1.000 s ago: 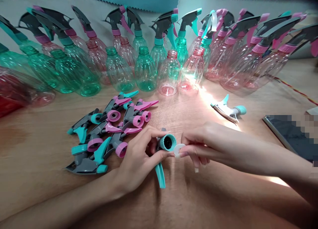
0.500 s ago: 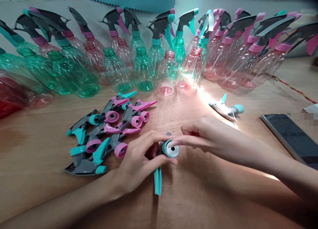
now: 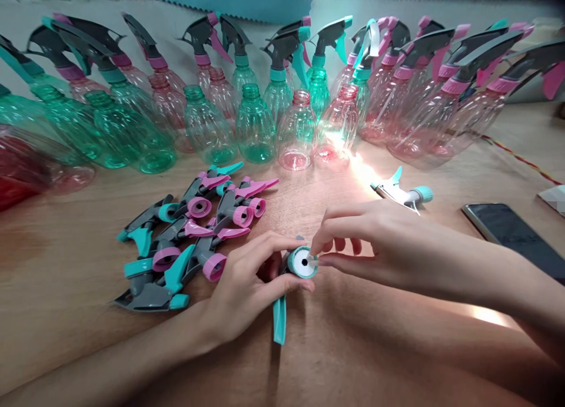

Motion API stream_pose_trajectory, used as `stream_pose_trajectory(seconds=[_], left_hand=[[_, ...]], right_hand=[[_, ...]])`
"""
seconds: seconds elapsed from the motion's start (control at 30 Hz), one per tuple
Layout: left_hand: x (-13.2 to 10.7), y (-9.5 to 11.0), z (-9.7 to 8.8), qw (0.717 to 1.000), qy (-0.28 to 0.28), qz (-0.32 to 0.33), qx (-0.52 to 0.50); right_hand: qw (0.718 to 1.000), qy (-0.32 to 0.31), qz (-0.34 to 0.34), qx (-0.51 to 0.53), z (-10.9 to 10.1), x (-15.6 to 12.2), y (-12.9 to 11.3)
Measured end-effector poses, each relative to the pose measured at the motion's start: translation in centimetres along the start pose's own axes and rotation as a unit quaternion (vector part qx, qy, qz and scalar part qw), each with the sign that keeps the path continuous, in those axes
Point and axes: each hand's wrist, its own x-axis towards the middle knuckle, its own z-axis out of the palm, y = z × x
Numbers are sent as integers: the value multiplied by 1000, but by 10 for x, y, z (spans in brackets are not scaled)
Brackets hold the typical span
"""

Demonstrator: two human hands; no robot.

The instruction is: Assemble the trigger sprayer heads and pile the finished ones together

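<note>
My left hand (image 3: 238, 283) grips a grey and turquoise trigger spray head (image 3: 291, 268) between thumb and fingers. Its cap opening faces up and right, and the turquoise trigger (image 3: 279, 323) points down toward me. Inside the cap lies a white ring-shaped washer (image 3: 302, 271) with a dark hole in its middle. My right hand (image 3: 375, 233) is at the cap's right rim, thumb and forefinger pinched close together. A small pale bit shows at those fingertips; I cannot make out what it is. Left of my hands lies a pile of pink and turquoise spray heads (image 3: 176, 248).
Open-necked green bottles (image 3: 256, 127) and clear pink bottles (image 3: 296, 130) stand across the back, several others with spray heads fitted. At right are a white spray head (image 3: 397, 192), a phone (image 3: 516, 236) and a twisted red-yellow wire (image 3: 521, 155). A red bag (image 3: 17, 165) lies far left.
My right forefinger has lifted from the washer, and my right hand has turned into a pinch at the cap's right rim. My left hand and the spray head have hardly moved.
</note>
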Motion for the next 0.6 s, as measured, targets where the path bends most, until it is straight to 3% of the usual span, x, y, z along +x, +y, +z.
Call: stream_pose_trajectory(seconds=[0.6], left_hand=[[0, -1, -1, 999, -8, -9, 31]], right_hand=[[996, 7, -28, -88, 7, -2, -5]])
